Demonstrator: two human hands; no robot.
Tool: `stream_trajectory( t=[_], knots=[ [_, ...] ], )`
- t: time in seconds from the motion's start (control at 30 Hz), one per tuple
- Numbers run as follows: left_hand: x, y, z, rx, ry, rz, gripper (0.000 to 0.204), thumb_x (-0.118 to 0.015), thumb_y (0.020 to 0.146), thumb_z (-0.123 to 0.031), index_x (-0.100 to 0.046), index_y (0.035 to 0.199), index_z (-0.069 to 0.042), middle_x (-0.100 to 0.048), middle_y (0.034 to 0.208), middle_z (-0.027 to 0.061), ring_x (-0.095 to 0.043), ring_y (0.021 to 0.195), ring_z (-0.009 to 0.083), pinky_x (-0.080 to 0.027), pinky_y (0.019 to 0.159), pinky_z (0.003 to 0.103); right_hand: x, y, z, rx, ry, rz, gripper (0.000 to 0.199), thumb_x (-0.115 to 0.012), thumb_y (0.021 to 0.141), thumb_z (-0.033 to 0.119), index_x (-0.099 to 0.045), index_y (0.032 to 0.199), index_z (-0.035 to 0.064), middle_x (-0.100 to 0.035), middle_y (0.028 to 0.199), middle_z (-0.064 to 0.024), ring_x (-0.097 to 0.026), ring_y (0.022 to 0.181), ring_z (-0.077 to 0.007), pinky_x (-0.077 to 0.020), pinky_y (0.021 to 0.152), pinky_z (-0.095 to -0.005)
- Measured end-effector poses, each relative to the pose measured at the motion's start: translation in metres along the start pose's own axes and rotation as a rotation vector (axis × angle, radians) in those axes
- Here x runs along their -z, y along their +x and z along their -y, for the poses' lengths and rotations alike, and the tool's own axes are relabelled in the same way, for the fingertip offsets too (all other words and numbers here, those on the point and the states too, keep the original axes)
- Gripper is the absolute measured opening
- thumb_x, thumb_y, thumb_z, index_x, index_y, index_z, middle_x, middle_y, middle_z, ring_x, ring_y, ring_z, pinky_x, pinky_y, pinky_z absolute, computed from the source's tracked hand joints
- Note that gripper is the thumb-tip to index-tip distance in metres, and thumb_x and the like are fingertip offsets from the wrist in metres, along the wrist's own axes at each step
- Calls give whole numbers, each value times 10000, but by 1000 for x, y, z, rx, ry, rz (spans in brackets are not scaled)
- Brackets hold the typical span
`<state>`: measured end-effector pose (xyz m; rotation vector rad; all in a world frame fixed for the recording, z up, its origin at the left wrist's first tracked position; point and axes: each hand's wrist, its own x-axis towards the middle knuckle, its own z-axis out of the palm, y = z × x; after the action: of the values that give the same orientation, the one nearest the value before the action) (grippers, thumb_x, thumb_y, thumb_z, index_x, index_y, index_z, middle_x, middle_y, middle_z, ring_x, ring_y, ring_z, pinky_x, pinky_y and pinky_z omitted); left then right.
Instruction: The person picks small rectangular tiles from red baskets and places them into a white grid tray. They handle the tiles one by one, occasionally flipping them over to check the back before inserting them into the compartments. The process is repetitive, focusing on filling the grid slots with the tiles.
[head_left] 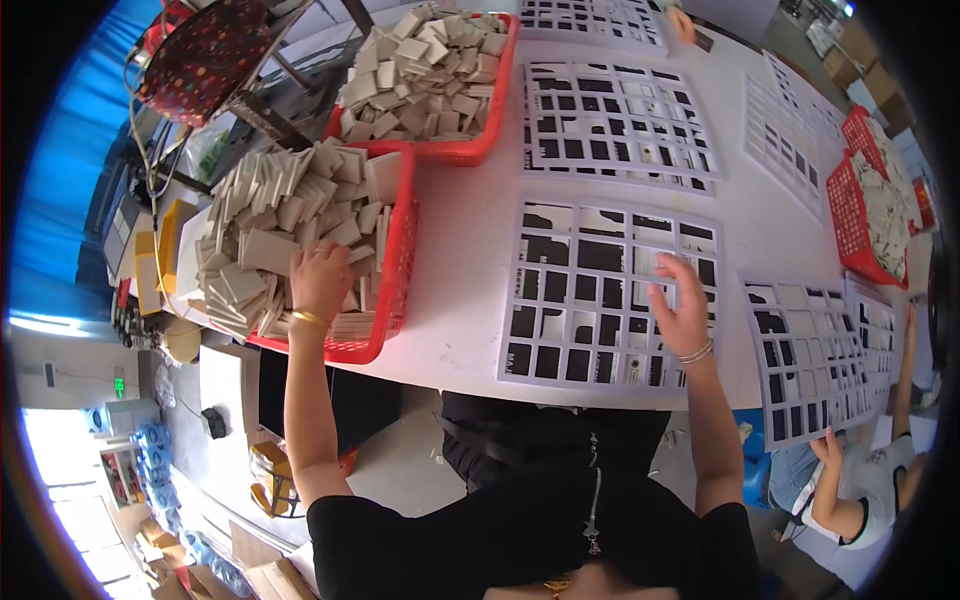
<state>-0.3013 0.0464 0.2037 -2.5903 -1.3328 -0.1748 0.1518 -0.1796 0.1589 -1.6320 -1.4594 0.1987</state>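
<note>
A white table (470, 260) fills the view, with gridded white trays laid across it. The nearest tray (600, 295) lies at the table's near edge, in front of the person; a few of its cells hold pale tiles, most show dark and empty. At the near left corner a red basket (395, 270) hangs partly over the edge, heaped with beige tiles (270, 240). A second red basket (470, 150) of tiles sits just behind it.

The left hand (320, 280) is buried in the near heap, fingers curled around tiles, so it seems to be gathering a supply. The right hand (680, 305) rests on the tray's right side, fingers spread and loose, grasping nothing that shows; it looks to be seating a tile in a cell.

The step in hand appears to be filling the tray. The next move calls for carrying tiles rightward across the bare strip between basket and tray, which is open. Another person's hand (828, 447) holds a neighbouring tray (810, 360) at the near right edge, so room is tight there.
</note>
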Motion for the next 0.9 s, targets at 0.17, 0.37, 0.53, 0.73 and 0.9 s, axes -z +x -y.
stream_trajectory(
  t=[0.17,0.37,0.53,0.73,0.9],
  knots=[
    [18,-14,-26,134,-267,-332,222,-589,820,-132,-592,1020,-34,-634,824,125,-600,795,308,-410,786,435,-19,-12,23,-25,95,135,394,-670,781,66,-566,1160,67,-619,1082,-80,-619,875,-208,-446,857,-344],
    [40,-25,-140,-113,-704,-100,343,-627,847,-95,-571,1180,-33,-619,737,120,-612,612,257,-471,534,330,-50,-6,86,-5,440,260,573,-710,786,115,-473,1305,70,-570,1182,-115,-635,807,-174,-515,698,-282],
    [21,-19,-209,-132,-1086,169,441,-739,779,-127,-570,1177,-42,-662,894,114,-664,738,215,-514,622,309,-61,-9,83,26,514,303,463,-682,804,75,-517,1236,69,-580,1078,-106,-607,912,-204,-523,686,-291],
    [-6,3,-226,-90,-1736,579,484,-680,805,30,-468,1237,-20,-619,984,56,-596,770,82,-520,562,208,-47,-26,40,-487,850,240,321,-649,838,4,-451,1086,52,-588,983,-96,-616,846,-111,-542,538,-221],
    [-32,30,-244,-55,-1936,628,288,-599,886,-5,-462,1139,-28,-585,893,36,-549,627,54,-488,497,166,-49,-28,14,-495,1002,46,330,-641,832,-10,-371,1005,67,-571,1024,-126,-630,844,-162,-592,559,-285]
  ],
)
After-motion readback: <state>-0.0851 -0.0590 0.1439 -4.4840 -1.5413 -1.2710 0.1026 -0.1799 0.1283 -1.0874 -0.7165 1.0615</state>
